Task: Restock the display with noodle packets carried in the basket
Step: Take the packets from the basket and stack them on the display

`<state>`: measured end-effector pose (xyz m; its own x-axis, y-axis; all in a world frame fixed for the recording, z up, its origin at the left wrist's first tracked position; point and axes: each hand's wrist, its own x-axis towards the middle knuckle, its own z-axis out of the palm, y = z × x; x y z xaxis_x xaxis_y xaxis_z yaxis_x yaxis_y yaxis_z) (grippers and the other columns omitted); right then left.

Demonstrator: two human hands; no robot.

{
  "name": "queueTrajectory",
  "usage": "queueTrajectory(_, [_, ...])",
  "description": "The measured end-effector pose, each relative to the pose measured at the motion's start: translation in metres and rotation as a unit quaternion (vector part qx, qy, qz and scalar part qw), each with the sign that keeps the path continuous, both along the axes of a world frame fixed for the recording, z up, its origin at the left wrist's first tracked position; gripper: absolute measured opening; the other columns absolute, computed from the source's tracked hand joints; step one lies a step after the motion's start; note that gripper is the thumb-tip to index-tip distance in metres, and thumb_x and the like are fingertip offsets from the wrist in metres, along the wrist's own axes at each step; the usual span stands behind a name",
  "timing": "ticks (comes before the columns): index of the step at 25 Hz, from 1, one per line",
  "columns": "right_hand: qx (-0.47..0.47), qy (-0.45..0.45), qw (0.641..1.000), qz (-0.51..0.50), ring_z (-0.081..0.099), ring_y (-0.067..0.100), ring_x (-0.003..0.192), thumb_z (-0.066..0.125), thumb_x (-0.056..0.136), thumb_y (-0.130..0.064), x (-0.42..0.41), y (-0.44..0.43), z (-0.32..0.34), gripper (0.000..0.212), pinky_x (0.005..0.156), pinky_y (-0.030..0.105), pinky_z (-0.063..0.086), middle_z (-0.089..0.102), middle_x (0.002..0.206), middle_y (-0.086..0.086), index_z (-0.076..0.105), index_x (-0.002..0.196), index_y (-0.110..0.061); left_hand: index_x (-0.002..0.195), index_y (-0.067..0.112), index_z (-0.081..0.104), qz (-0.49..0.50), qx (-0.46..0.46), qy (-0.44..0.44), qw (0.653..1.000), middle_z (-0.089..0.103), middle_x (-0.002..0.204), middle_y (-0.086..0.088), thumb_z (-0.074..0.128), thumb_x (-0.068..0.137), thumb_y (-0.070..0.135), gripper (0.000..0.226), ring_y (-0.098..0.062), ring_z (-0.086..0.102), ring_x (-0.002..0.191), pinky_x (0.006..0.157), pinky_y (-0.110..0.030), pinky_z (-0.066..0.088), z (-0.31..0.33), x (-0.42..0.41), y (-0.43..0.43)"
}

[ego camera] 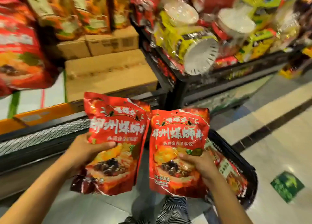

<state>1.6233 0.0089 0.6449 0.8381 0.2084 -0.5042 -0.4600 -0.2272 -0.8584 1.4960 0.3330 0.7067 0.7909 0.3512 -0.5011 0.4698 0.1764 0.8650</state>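
Head view: left hand [86,150] grips a red noodle packet [116,127], thumb across its front. Right hand [201,166] grips a second packet [177,136] just beside it, over the black basket [243,166], whose contents are mostly hidden. Blurred shelves [219,71] stand behind.

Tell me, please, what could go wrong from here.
The left hand grips the left packet by one edge, and a dark pack sticks out beneath it; that could drop. The right hand holds the right packet with the basket close beside the arm, so a swing might knock it.
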Motion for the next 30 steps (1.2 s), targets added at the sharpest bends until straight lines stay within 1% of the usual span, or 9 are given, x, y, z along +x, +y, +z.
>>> queueTrajectory(7, [0.067,-0.083,0.982,0.159,0.073,0.031,0.09,0.089,0.059,-0.001,-0.021,0.14,0.08,0.039,0.079,0.039,0.059,0.076,0.094,0.012,0.074,0.094,-0.004,0.106,0.007,0.071,0.171,0.017,-0.076,0.982,0.073,0.102,-0.022,0.098,0.022,0.04,0.095,-0.046,0.068,0.095,0.092,-0.056,0.048,0.052,-0.133,0.078])
queueTrajectory(9, [0.104,-0.076,0.977,0.168,0.073,0.032,0.088,0.089,0.057,-0.006,-0.026,0.167,0.092,0.036,0.072,0.037,0.06,0.076,0.094,0.014,0.075,0.091,-0.005,0.105,0.006,0.071,0.207,0.013,-0.097,0.973,0.074,0.102,-0.02,0.099,0.013,0.042,0.103,-0.04,0.071,0.091,0.086,-0.047,0.051,0.055,-0.154,0.087])
queueTrajectory(13, [0.148,-0.03,0.971,0.185,0.073,0.037,0.088,0.1,0.016,-0.033,-0.023,0.204,0.103,0.087,0.08,0.05,0.059,0.075,0.096,0.018,0.075,0.094,-0.004,0.112,0.006,0.067,0.259,-0.004,-0.12,0.958,0.075,0.103,-0.015,0.098,0.006,0.044,0.117,-0.032,0.073,0.089,0.081,-0.041,0.054,0.059,-0.169,0.106])
queueTrajectory(16, [0.146,-0.032,0.968,0.202,0.072,0.037,0.089,0.099,0.01,-0.038,-0.003,0.222,0.098,0.099,0.087,0.052,0.055,0.075,0.097,0.018,0.073,0.099,-0.002,0.114,0.008,0.065,0.276,-0.023,-0.134,0.951,0.075,0.105,-0.014,0.098,0.007,0.045,0.118,-0.03,0.074,0.089,0.079,-0.04,0.055,0.058,-0.162,0.12])
queueTrajectory(21, [0.137,-0.053,0.962,0.231,0.072,0.034,0.092,0.1,0.021,-0.035,0.064,0.278,0.084,0.084,0.092,0.052,0.053,0.076,0.099,0.014,0.076,0.095,-0.005,0.11,0.008,0.066,0.294,-0.017,-0.146,0.945,0.075,0.102,-0.014,0.098,0.006,0.041,0.114,-0.027,0.075,0.083,0.06,-0.029,0.06,0.065,-0.113,0.161])
queueTrajectory(25, [0.134,-0.071,0.955,0.253,0.073,0.024,0.089,0.096,0.045,-0.021,0.116,0.334,0.091,0.076,0.082,0.039,0.056,0.077,0.096,0.003,0.068,0.114,-0.008,0.116,0.004,0.064,0.318,-0.016,-0.133,0.939,0.075,0.104,-0.015,0.1,0.01,0.038,0.117,-0.033,0.073,0.09,0.079,-0.042,0.055,0.068,-0.059,0.204])
queueTrajectory(27, [0.138,-0.054,0.95,0.274,0.074,0.022,0.083,0.094,0.047,-0.019,0.139,0.367,0.1,0.068,0.073,0.034,0.055,0.077,0.09,0.003,0.07,0.109,-0.007,0.117,0.002,0.064,0.337,-0.009,-0.134,0.932,0.074,0.104,-0.017,0.101,0.013,0.035,0.115,-0.034,0.073,0.09,0.083,-0.044,0.054,0.073,-0.034,0.224])
queueTrajectory(28, [0.146,-0.045,0.946,0.286,0.074,0.024,0.082,0.097,0.04,-0.026,0.149,0.382,0.103,0.073,0.074,0.036,0.056,0.077,0.09,0.005,0.071,0.105,-0.006,0.114,0.001,0.064,0.342,-0.007,-0.134,0.93,0.075,0.099,-0.018,0.101,0.016,0.034,0.11,-0.032,0.074,0.084,0.079,-0.041,0.056,0.075,-0.023,0.233])
queueTrajectory(30, [0.154,-0.054,0.942,0.294,0.073,0.031,0.09,0.098,0.027,-0.036,0.165,0.412,0.103,0.083,0.086,0.048,0.056,0.076,0.095,0.012,0.074,0.101,-0.005,0.102,0.001,0.064,0.364,0.009,-0.132,0.922,0.074,0.077,-0.016,0.099,0.016,0.035,0.099,-0.019,0.071,0.058,0.057,-0.026,0.055,0.077,-0.009,0.249])
